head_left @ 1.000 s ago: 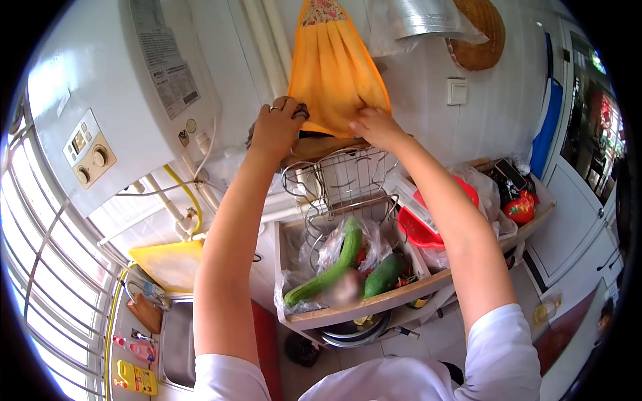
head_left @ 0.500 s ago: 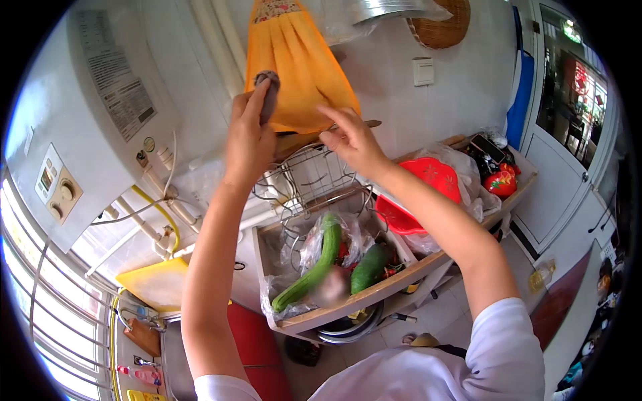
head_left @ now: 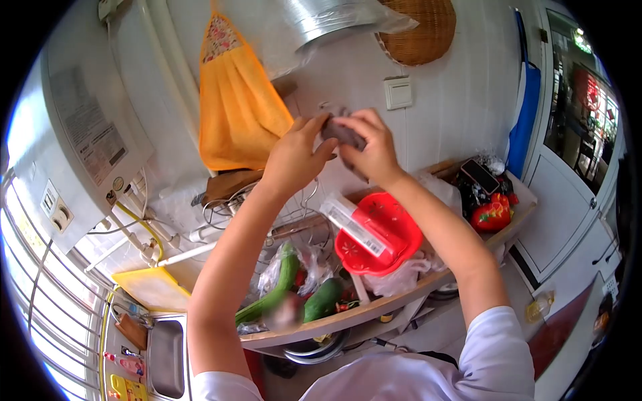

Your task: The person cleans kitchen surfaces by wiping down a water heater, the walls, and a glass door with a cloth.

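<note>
Both my hands are raised close to the white wall, holding a soft-looking, grey-brown bundle, blurred; I cannot make out whether it is cloth. My left hand pinches its left edge between thumb and fingers. From the right, the fingers of my right hand are curled over it. Left of my hands hangs an orange hand towel with a flowered top. Below them a wire rack stands at the back of the wooden-edged bin, beside a red plastic basket holding a flat labelled package.
A long green gourd and a dark green vegetable lie in the bin. A phone rests on a dark bag at the right. A metal pan and woven basket hang above. At lower left is the sink.
My left hand has carried the grey-brown bundle right, away from the towel, and my right hand now grips it too. The view has shifted, showing the package in the red basket.
</note>
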`<action>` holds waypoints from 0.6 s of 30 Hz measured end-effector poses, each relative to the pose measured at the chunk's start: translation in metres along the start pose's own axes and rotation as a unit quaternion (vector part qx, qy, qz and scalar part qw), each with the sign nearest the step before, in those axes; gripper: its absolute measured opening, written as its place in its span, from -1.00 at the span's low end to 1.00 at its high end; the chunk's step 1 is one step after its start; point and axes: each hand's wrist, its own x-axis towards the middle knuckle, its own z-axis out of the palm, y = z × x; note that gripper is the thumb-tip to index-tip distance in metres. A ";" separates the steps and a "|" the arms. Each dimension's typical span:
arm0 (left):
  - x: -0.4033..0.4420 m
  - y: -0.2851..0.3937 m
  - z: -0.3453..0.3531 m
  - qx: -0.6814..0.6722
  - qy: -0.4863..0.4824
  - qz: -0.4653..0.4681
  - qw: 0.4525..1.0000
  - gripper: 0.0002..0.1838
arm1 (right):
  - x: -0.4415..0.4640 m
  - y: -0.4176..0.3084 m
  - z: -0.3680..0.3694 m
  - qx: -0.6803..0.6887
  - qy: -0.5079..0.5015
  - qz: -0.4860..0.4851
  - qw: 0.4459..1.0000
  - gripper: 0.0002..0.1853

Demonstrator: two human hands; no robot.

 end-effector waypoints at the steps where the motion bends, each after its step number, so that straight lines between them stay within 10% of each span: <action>1: 0.010 0.006 0.011 0.166 0.022 0.020 0.986 -0.40 | 0.005 0.018 -0.014 -0.018 0.014 0.022 0.999 -0.57; 6: 0.073 -0.027 0.067 0.496 0.068 0.005 0.866 -0.08 | 0.036 0.114 -0.047 -0.076 0.067 0.046 0.994 -0.51; 12: 0.137 -0.066 0.093 0.577 0.196 -0.021 0.793 0.06 | 0.087 0.157 -0.027 -0.151 0.066 0.058 0.985 -0.43; 18: 0.148 -0.097 0.100 0.641 0.232 -0.010 0.732 -0.23 | 0.016 0.202 0.015 -0.108 -0.075 0.069 0.989 -0.68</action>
